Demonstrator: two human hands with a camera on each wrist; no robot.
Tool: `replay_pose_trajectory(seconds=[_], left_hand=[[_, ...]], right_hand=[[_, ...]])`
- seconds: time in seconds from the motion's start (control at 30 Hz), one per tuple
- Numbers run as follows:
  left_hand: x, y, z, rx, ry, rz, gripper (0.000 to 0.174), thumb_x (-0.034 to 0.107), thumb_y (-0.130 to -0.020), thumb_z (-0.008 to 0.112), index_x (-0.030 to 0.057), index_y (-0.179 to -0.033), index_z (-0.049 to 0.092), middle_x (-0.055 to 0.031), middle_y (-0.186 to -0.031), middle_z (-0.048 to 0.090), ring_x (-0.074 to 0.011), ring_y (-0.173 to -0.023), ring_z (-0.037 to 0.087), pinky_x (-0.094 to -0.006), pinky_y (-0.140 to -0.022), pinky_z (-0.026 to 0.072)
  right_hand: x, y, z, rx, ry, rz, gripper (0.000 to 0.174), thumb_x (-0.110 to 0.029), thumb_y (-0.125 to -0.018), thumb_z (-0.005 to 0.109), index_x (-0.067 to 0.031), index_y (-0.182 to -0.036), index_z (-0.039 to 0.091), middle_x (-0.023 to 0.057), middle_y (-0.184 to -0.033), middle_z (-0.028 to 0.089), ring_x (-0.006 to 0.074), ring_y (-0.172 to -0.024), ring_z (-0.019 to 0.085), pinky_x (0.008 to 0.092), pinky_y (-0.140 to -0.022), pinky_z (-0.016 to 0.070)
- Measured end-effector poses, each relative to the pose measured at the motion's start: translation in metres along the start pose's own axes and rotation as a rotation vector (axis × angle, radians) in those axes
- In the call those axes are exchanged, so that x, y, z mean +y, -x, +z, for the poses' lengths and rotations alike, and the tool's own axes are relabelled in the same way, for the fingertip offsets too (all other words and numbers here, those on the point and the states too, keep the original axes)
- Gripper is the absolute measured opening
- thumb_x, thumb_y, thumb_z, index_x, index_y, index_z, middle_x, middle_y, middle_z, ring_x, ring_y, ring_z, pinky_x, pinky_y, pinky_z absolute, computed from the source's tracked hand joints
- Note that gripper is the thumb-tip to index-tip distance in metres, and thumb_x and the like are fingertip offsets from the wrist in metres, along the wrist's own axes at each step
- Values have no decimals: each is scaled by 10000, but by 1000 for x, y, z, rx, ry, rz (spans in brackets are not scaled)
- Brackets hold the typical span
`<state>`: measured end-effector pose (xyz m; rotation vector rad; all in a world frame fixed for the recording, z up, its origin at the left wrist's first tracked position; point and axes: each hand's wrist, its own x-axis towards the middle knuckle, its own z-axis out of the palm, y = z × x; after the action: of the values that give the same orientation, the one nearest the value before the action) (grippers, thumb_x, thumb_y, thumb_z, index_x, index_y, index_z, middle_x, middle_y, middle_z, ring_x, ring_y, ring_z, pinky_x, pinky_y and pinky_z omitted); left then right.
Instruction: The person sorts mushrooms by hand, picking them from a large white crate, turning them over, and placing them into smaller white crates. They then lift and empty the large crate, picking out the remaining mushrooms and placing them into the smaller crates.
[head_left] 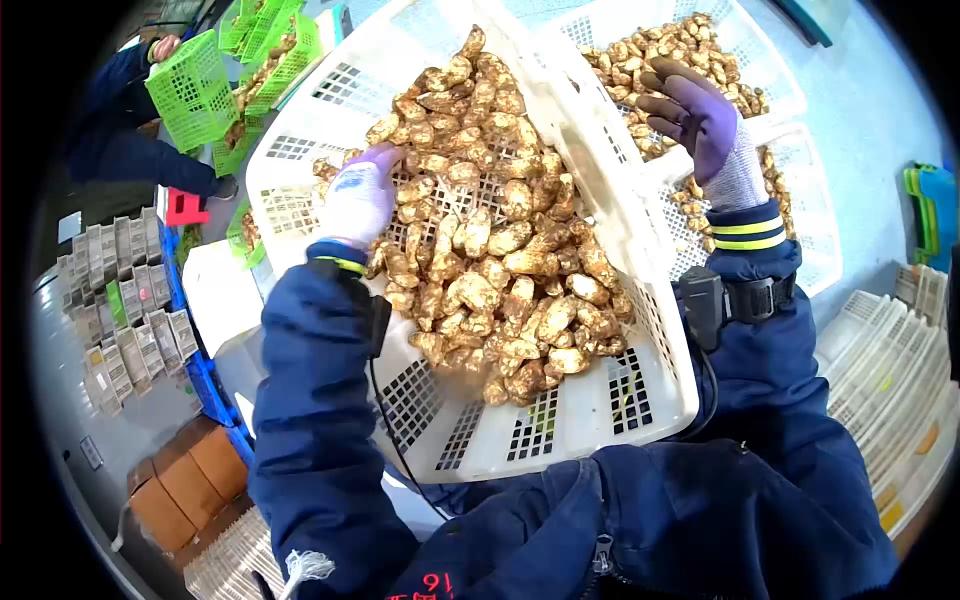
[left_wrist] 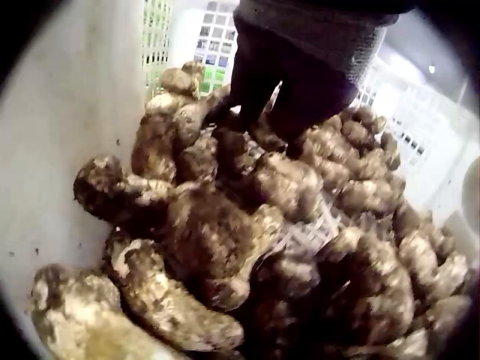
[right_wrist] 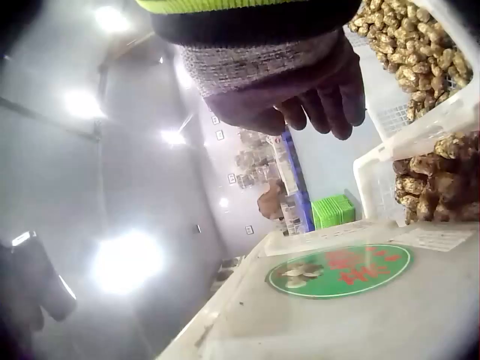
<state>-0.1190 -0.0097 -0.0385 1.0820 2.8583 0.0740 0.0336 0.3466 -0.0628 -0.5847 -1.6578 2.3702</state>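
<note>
Muddy, knobbly tubers [head_left: 500, 290] lie heaped in a white slatted crate [head_left: 480, 455] in front of the person. The left hand [head_left: 362, 195], in a purple and white glove, reaches down at the crate's left side. In the left wrist view its dark fingers [left_wrist: 251, 82] point down among the tubers [left_wrist: 206, 232]; I cannot tell whether they grip one. The right hand [head_left: 705, 130], gloved alike, is raised beyond the crate's right wall, its fingers spread and slightly bent, holding nothing. The right wrist view shows that hand [right_wrist: 300, 94] above the crate wall with a green label [right_wrist: 341, 271].
Two more white crates with tubers [head_left: 665, 45] stand at the right. Green baskets [head_left: 195, 90] and another person's hand [head_left: 165, 47] are at upper left. Stacked white crates [head_left: 880, 370] stand lower right; brown cartons [head_left: 190, 480] sit lower left.
</note>
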Motion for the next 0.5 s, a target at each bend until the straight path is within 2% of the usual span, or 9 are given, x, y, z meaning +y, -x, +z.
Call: replay_pose_trajectory(seconds=[0.03,0.07,0.1,0.13,0.23,0.27,0.43,0.47,0.5], left_hand=[[5,-3,10,39,-172,24,370,49,-810,522,120,-1163,607,-118,-1216,597,-327,-1039,590,-415,-888,470],[8,-2,18,-32,-276,-60,442,31,-781,541,151,-1205,569,-100,-1285,550,-323,-1111,552,-421,-911,456],[6,0,23,-21,-313,-64,455,28,-777,546,155,-1213,560,-96,-1290,546,-317,-1109,554,-421,-908,457],[4,1,27,-8,-353,-67,469,24,-772,552,159,-1222,552,-92,-1296,541,-311,-1108,555,-421,-904,458],[0,-2,31,17,-338,-71,513,-6,-751,567,160,-1235,531,-90,-1296,532,-307,-1075,566,-419,-891,467],[-1,-3,32,21,-314,-79,516,-14,-745,570,159,-1229,535,-97,-1278,539,-320,-1059,568,-419,-889,470],[-2,-7,29,18,-159,-75,463,-1,-754,601,134,-1194,552,-120,-1219,558,-345,-1020,573,-425,-870,473],[0,-6,21,71,-85,-56,411,5,-761,607,126,-1153,591,-143,-1162,582,-357,-1015,577,-423,-867,475],[-3,-8,15,100,-28,-117,357,14,-791,605,87,-1140,620,-144,-1066,631,-282,-960,621,-370,-851,489]], right_hand=[[0,0,0,11,1,2,412,-209,-992,428,29,-1327,453,152,-1175,607,212,-1003,633,324,-901,518],[0,-1,0,21,3,7,408,-204,-994,423,29,-1326,454,151,-1176,606,211,-1004,633,325,-901,517],[1,-1,0,27,3,15,403,-199,-995,419,29,-1325,455,151,-1178,605,211,-1004,632,326,-900,517],[2,-1,-2,-20,8,-6,525,-334,-974,489,41,-1338,433,150,-1213,585,212,-1044,617,330,-911,510],[8,2,-8,-144,59,-146,798,-540,-872,589,58,-1362,388,152,-1259,552,216,-1087,594,335,-929,497],[6,3,-8,-121,100,-117,1032,-678,-735,642,67,-1384,344,157,-1286,527,224,-1113,578,343,-947,486],[4,3,-10,-157,110,-116,1035,-686,-738,630,67,-1386,341,161,-1288,523,223,-1122,572,344,-956,480],[3,2,-10,-155,108,-119,1031,-684,-742,628,67,-1386,341,160,-1285,525,222,-1124,572,344,-956,480],[3,3,-9,-155,103,-120,1027,-682,-746,626,67,-1386,341,160,-1283,526,220,-1125,571,343,-956,480]])
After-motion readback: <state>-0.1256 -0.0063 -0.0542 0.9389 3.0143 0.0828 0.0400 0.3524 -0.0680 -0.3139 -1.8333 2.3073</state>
